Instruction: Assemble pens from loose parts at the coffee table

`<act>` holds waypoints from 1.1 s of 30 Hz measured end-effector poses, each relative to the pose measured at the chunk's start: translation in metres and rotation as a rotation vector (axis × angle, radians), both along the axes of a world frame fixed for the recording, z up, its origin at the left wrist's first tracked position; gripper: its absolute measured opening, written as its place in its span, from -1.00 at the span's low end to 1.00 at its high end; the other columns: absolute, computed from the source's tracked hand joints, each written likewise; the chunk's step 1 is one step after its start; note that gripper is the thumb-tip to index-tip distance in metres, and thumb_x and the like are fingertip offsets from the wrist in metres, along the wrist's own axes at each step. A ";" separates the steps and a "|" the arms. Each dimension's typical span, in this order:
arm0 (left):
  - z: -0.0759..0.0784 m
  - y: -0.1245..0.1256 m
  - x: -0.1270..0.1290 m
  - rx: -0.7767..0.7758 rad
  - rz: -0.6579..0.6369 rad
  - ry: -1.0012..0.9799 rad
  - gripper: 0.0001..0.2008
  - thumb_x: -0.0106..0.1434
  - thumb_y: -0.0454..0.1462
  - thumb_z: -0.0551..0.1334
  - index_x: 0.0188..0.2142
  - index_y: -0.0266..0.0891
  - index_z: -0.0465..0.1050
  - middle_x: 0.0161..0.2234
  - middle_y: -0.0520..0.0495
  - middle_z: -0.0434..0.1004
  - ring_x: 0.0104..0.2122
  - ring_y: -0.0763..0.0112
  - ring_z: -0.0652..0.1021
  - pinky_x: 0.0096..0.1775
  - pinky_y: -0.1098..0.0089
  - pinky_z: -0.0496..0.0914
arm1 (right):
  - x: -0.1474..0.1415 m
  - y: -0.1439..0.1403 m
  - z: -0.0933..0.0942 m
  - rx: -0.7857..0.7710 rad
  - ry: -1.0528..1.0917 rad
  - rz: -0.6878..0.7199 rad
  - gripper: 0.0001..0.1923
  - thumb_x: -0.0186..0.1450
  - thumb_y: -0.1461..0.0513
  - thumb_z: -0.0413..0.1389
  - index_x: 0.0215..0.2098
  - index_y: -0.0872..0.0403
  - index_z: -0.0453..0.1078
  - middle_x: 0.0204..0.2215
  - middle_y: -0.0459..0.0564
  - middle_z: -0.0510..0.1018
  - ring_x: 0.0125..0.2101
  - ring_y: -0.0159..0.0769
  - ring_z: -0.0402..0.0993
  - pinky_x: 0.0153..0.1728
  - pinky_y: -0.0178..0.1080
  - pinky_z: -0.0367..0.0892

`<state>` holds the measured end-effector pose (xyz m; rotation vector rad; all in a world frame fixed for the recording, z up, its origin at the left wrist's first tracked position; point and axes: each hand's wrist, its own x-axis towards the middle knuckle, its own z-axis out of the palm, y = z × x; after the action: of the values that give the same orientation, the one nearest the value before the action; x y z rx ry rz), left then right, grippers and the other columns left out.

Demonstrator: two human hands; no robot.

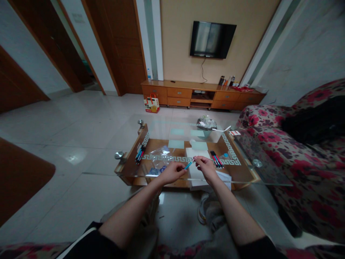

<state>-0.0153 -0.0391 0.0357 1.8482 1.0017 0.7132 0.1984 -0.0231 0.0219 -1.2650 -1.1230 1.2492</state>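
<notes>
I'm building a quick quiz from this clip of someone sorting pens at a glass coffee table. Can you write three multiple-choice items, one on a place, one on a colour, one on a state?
1. Where does the bundle of dark pens with red and blue ends lie?
A. at the table's left end
B. on the sofa
C. on the floor

2. What colour is the slim pen held between the two hands?
A. yellow
B. light blue
C. white

3. What state is the wall-mounted flat television in?
A. showing a bright picture
C. covered by a cloth
B. dark, with only reflections

Answers: 1 A, the bundle rests near the left edge of the glass-topped wooden coffee table. 2 B, the barrel between the left hand and right hand is light blue. 3 B, the screen is dark apart from pale reflections.
</notes>
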 end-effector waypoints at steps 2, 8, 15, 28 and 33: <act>0.000 0.000 0.000 0.008 0.015 0.002 -0.72 0.28 -0.13 0.19 -0.37 -0.31 0.51 -0.49 0.04 0.43 -0.47 0.48 0.37 -0.38 0.48 0.22 | 0.000 0.000 0.000 0.010 -0.004 0.003 -0.56 0.12 -0.12 0.28 -0.38 0.10 0.54 -0.53 -0.08 0.45 -0.51 -0.39 0.27 -0.52 -0.34 0.13; 0.002 -0.001 0.000 -0.001 0.055 -0.013 -0.72 0.29 -0.13 0.19 -0.38 -0.31 0.50 -0.46 0.03 0.45 -0.44 0.46 0.39 -0.36 0.47 0.24 | 0.001 -0.001 0.000 0.039 -0.037 0.010 -0.57 0.15 -0.10 0.27 -0.39 0.11 0.53 -0.54 -0.08 0.43 -0.51 -0.39 0.25 -0.51 -0.33 0.12; 0.005 -0.002 -0.002 -0.003 0.048 -0.006 -0.71 0.29 -0.14 0.18 -0.42 -0.31 0.48 -0.50 0.03 0.43 -0.46 0.46 0.38 -0.38 0.47 0.22 | 0.002 -0.002 -0.002 0.086 -0.073 0.065 -0.57 0.17 -0.12 0.25 -0.41 0.10 0.53 -0.57 -0.11 0.38 -0.53 -0.40 0.21 -0.51 -0.32 0.10; 0.005 -0.002 0.000 -0.011 0.058 -0.013 -0.70 0.28 -0.11 0.20 -0.42 -0.31 0.48 -0.51 0.04 0.42 -0.47 0.48 0.37 -0.40 0.48 0.21 | -0.002 -0.005 0.004 0.077 -0.070 0.100 -0.57 0.17 -0.11 0.24 -0.41 0.10 0.54 -0.59 -0.12 0.38 -0.56 -0.41 0.17 -0.53 -0.32 0.05; 0.007 -0.003 0.001 -0.038 0.056 -0.006 -0.69 0.27 -0.09 0.21 -0.40 -0.32 0.49 -0.50 0.02 0.44 -0.48 0.46 0.39 -0.41 0.47 0.22 | -0.003 -0.005 0.004 0.061 -0.056 0.086 -0.54 0.14 -0.14 0.25 -0.42 0.10 0.53 -0.58 -0.11 0.40 -0.56 -0.41 0.19 -0.53 -0.31 0.06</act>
<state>-0.0147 -0.0422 0.0428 1.7904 1.0603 0.7275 0.1950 -0.0281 0.0263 -1.2234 -1.2584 1.2400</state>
